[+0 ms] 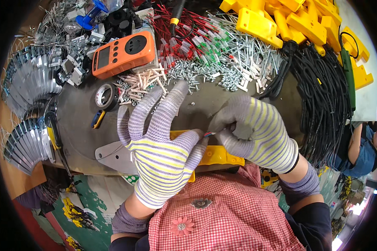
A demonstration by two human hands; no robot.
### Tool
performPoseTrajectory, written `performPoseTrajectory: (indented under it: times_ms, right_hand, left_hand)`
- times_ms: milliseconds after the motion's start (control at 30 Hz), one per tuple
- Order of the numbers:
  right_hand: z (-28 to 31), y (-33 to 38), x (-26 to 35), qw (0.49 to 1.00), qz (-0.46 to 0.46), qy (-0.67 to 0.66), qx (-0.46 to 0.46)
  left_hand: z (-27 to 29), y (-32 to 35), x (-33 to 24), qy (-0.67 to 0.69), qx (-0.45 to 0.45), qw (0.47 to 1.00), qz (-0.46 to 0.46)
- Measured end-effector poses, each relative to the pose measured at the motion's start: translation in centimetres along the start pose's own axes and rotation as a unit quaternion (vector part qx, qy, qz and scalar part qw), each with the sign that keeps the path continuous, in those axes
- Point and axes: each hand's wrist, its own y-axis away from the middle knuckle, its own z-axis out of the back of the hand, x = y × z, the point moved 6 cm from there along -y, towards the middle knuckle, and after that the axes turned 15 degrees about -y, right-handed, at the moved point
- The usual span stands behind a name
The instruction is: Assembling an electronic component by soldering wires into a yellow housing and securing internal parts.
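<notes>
Evidently, thin wires [209,134] lie between the 2 hands [161,152] [262,129].

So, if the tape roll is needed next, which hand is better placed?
Probably the left hand: it is nearer to the tape roll, though it appears to pinch thin wires. The right hand is farther away, beyond the left.

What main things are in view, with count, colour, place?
Meter: one, orange, upper left
Tape roll: one, black, below meter
Housings: many, yellow, upper right
Cables: many, black, right
Wires: many, red, top
Screws: many, silver, top
Strips: many, silver, left
Casing: apparently one, yellow, beneath hands
Thin leads: count unclear, red-blue, between hands
Apron: one, red-white, bottom
Left hand: one, yellow-striped glove, centre
Right hand: one, yellow-striped glove, centre-right
</notes>
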Motion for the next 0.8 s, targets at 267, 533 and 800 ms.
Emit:
performPoseTrajectory:
  times_ms: [267,533,800]
  right_hand:
    - [-0.9,0.1,-0.9,0.999,-0.033,-0.027,0.011]
    - [-0.2,0.6,-1.3,0.997,-0.055,-0.051,-0.013]
    - [0.5,1.1,-1.7,0.994,-0.048,-0.034,-0.096]
  left_hand:
    - [-1.0,0.8,0.7,0.074,0.052,0.994,0.059]
    - [0.2,-0.2,0.3,0.032,0.040,0.997,0.055]
    - [2.0,-0.1,1.8,0.025,0.018,0.998,0.052]
